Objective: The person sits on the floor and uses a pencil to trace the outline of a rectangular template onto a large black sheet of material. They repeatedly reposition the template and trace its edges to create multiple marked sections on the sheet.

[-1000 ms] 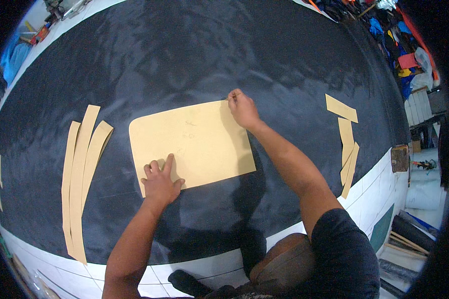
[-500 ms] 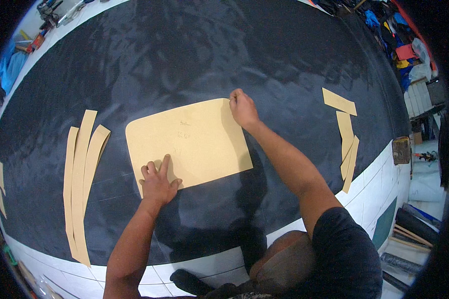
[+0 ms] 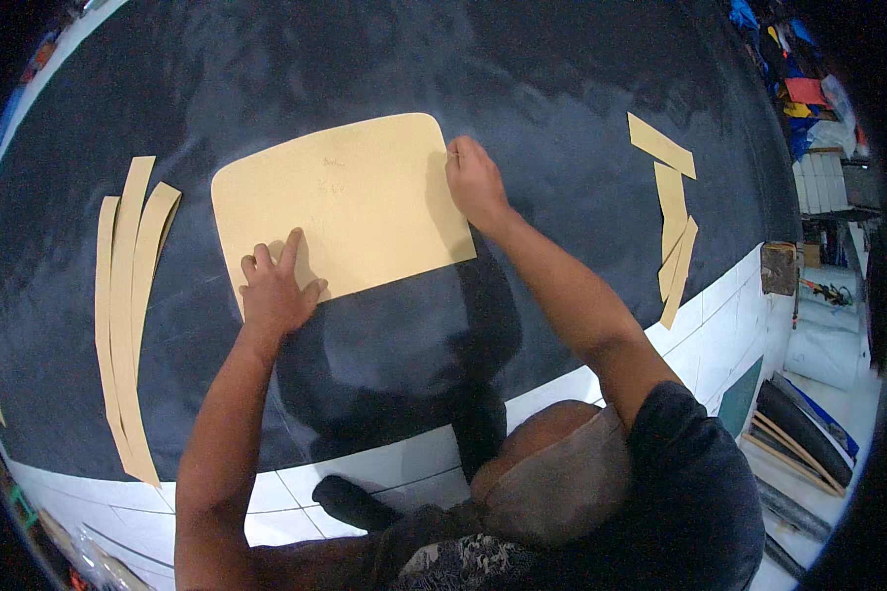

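Note:
A tan card template (image 3: 365, 207) with rounded far corners lies flat on a broad sheet of shiny black material (image 3: 404, 345). Faint handwriting marks its middle. Pressing on the card's near left corner, my left hand (image 3: 278, 291) has its fingers spread. At the upper part of the card's right edge, my right hand (image 3: 477, 187) is closed in a pinch, knuckles up. Whatever is between those fingertips is hidden from this view.
Long tan card strips (image 3: 123, 315) lie to the left, and shorter card pieces (image 3: 672, 222) to the right. White floor tiles (image 3: 394, 463) border the near edge of the black sheet. Rolls of material (image 3: 806, 428) and a brown block (image 3: 780, 268) are at the right.
My right hand has slid a little way toward me along the card's right edge, from the far right corner. My left hand keeps its place on the card. The whole view has shifted.

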{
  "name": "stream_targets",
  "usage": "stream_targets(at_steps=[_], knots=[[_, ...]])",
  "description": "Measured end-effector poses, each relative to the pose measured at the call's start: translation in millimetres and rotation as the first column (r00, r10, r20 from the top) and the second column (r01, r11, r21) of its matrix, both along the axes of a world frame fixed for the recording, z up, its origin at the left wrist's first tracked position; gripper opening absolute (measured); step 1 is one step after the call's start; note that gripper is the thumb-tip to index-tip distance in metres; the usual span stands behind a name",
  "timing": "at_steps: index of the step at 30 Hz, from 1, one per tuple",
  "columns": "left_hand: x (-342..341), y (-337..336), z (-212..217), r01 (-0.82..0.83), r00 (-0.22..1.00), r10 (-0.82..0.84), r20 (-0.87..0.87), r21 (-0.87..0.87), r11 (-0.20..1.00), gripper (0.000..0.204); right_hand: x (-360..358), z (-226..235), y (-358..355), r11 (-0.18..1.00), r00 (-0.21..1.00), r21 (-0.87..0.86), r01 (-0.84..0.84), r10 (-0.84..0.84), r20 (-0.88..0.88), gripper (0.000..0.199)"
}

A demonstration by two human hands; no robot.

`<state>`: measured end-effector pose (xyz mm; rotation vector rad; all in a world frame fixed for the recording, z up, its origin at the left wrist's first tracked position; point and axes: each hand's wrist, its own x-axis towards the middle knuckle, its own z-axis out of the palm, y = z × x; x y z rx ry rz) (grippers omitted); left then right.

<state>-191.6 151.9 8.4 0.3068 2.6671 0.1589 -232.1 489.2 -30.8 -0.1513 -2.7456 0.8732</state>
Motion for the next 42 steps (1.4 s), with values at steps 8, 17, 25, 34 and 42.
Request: stream_targets(at_steps=[8, 17, 25, 34, 42], knots=[[4, 0, -6, 0.038, 0.995, -0.039, -0.090, -0.012, 0.999, 0.095, 42, 27, 13, 0.999, 0.999, -0.032, 0.012, -0.013, -0.047, 0.023], [-2, 4, -2, 0.009, 1.000, -0.009, -0.027, -0.018, 1.000, 0.093, 114, 17, -5, 0.792, 0.849, 0.314, -0.523, 0.516, 0.111, 0.030], [-5, 3, -6, 0.014, 0.999, -0.014, -0.029, -0.004, 1.000, 0.096, 114, -1, -28, 0.772, 0.809, 0.283, -0.569, 0.587, 0.026, 0.035], [-30, 80, 16, 0.230, 0.934, -0.135, -0.331, 0.269, 0.935, 0.074, 114, 10, -32, 0.817, 0.846, 0.235, -0.526, 0.532, 0.042, 0.043], [-78, 204, -17, 0.233, 0.967, -0.197, -0.163, 0.245, 0.941, 0.054, 111, 12, -27, 0.806, 0.832, 0.216, -0.551, 0.552, 0.064, 0.041]])
